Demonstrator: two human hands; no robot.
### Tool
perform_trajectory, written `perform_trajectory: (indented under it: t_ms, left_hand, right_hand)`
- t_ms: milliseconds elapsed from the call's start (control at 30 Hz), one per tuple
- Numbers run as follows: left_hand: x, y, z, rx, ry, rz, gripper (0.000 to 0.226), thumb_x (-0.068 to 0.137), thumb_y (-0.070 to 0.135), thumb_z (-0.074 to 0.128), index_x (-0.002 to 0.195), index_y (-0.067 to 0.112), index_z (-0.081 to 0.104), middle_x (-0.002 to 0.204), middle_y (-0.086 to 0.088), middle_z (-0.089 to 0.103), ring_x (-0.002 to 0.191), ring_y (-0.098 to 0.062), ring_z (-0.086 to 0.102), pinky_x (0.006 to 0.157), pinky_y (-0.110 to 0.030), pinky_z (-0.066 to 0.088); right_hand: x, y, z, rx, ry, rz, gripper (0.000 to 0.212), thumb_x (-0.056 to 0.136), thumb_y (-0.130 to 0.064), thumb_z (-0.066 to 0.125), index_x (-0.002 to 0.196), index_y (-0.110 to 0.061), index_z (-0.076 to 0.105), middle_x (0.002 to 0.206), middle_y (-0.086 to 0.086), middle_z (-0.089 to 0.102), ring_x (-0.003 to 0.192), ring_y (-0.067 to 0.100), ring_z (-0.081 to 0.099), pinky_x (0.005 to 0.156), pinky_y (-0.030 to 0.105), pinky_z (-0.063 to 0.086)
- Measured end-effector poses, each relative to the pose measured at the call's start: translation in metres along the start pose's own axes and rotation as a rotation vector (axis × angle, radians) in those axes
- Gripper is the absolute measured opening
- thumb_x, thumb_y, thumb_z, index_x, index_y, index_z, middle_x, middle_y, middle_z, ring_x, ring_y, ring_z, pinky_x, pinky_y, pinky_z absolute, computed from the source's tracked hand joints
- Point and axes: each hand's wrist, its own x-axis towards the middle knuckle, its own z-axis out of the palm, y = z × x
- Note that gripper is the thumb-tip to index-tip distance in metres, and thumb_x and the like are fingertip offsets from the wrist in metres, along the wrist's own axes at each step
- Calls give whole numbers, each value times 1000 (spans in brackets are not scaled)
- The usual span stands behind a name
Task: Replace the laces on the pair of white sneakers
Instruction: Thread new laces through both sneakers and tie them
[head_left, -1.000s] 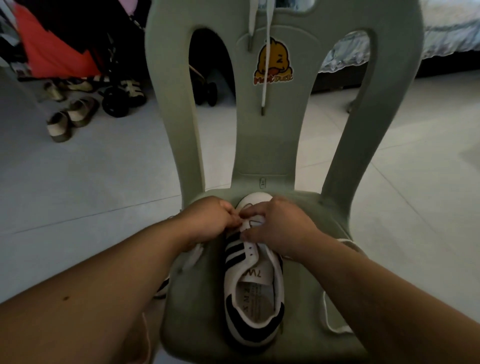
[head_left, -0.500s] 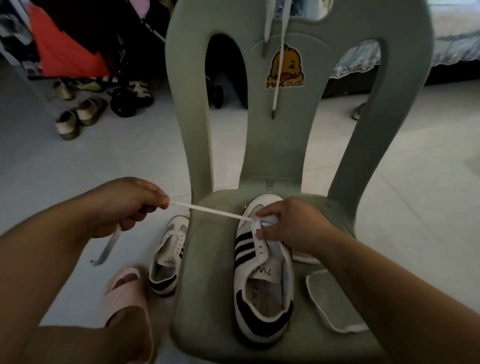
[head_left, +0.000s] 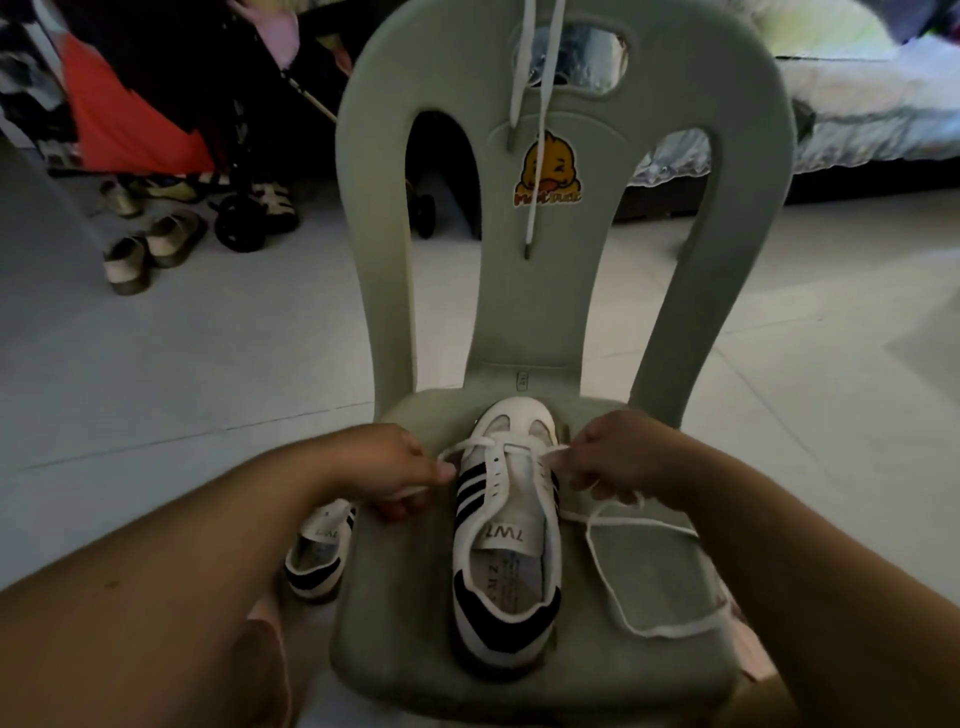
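Observation:
A white sneaker with black stripes (head_left: 506, 525) lies on the seat of a grey-green plastic chair (head_left: 415, 613), toe pointing away from me. A white lace (head_left: 488, 441) crosses its lowest eyelets near the toe. My left hand (head_left: 395, 467) pinches the lace's left end beside the shoe. My right hand (head_left: 618, 460) pinches the right end; the rest of that lace (head_left: 654, 631) trails in a loop over the seat. The second sneaker (head_left: 319, 551) stands on the floor left of the chair, partly hidden by my left arm.
Another white lace (head_left: 535, 135) hangs over the chair back beside a duck sticker (head_left: 548, 171). Sandals (head_left: 150, 249) and a stroller wheel (head_left: 241, 223) sit on the tiled floor at far left. A bed (head_left: 857, 119) is at back right. A pink slipper (head_left: 265, 639) lies under my left arm.
My left hand, which had pulled the lace far out to the left, has come back beside the shoe. The lace now lies across the toe eyelets with slack on the seat.

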Motion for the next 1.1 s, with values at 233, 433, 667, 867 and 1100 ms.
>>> perform_trajectory:
  t_ms: [233, 433, 667, 867, 1100]
  left_hand:
    - [40, 35, 34, 148, 345, 204, 65, 80, 61, 60, 132, 26, 46, 133, -3, 46, 110, -19, 54, 94, -35, 46]
    - [37, 49, 23, 516, 252, 257, 38, 92, 52, 49, 69, 22, 48, 74, 0, 47, 70, -15, 46, 56, -29, 31]
    - [32, 39, 8, 169, 203, 210, 33, 94, 41, 53, 70, 19, 58, 69, 1, 53, 65, -12, 48, 59, -27, 35]
    - [14, 31, -6, -61, 67, 209, 26, 95, 26, 53, 80, 8, 63, 69, -3, 51, 62, -13, 45, 58, -26, 35]
    - [4, 22, -10, -860, -115, 87, 15, 96, 8, 43, 86, 4, 53, 93, -17, 71, 87, -22, 69, 80, -30, 47]
  right_hand:
    - [13, -1, 10, 285, 21, 95, 47, 88, -50, 59, 86, -4, 66, 66, 5, 61, 54, 16, 50, 55, 28, 42]
    - [13, -4, 13, 230, 38, 2, 26, 86, -29, 69, 73, -8, 63, 66, 6, 61, 49, 14, 48, 47, 24, 41]
    - [9, -3, 14, 125, 53, -103, 21, 88, -34, 65, 81, -14, 67, 74, -1, 66, 60, 11, 53, 55, 24, 46]
    - [11, 1, 12, 132, 41, -102, 17, 87, -31, 67, 78, -17, 67, 73, -3, 68, 54, 8, 48, 48, 21, 40]
    - [7, 0, 4, 117, 33, -101, 24, 86, -32, 68, 81, -9, 70, 71, 2, 67, 52, 11, 46, 48, 22, 39]
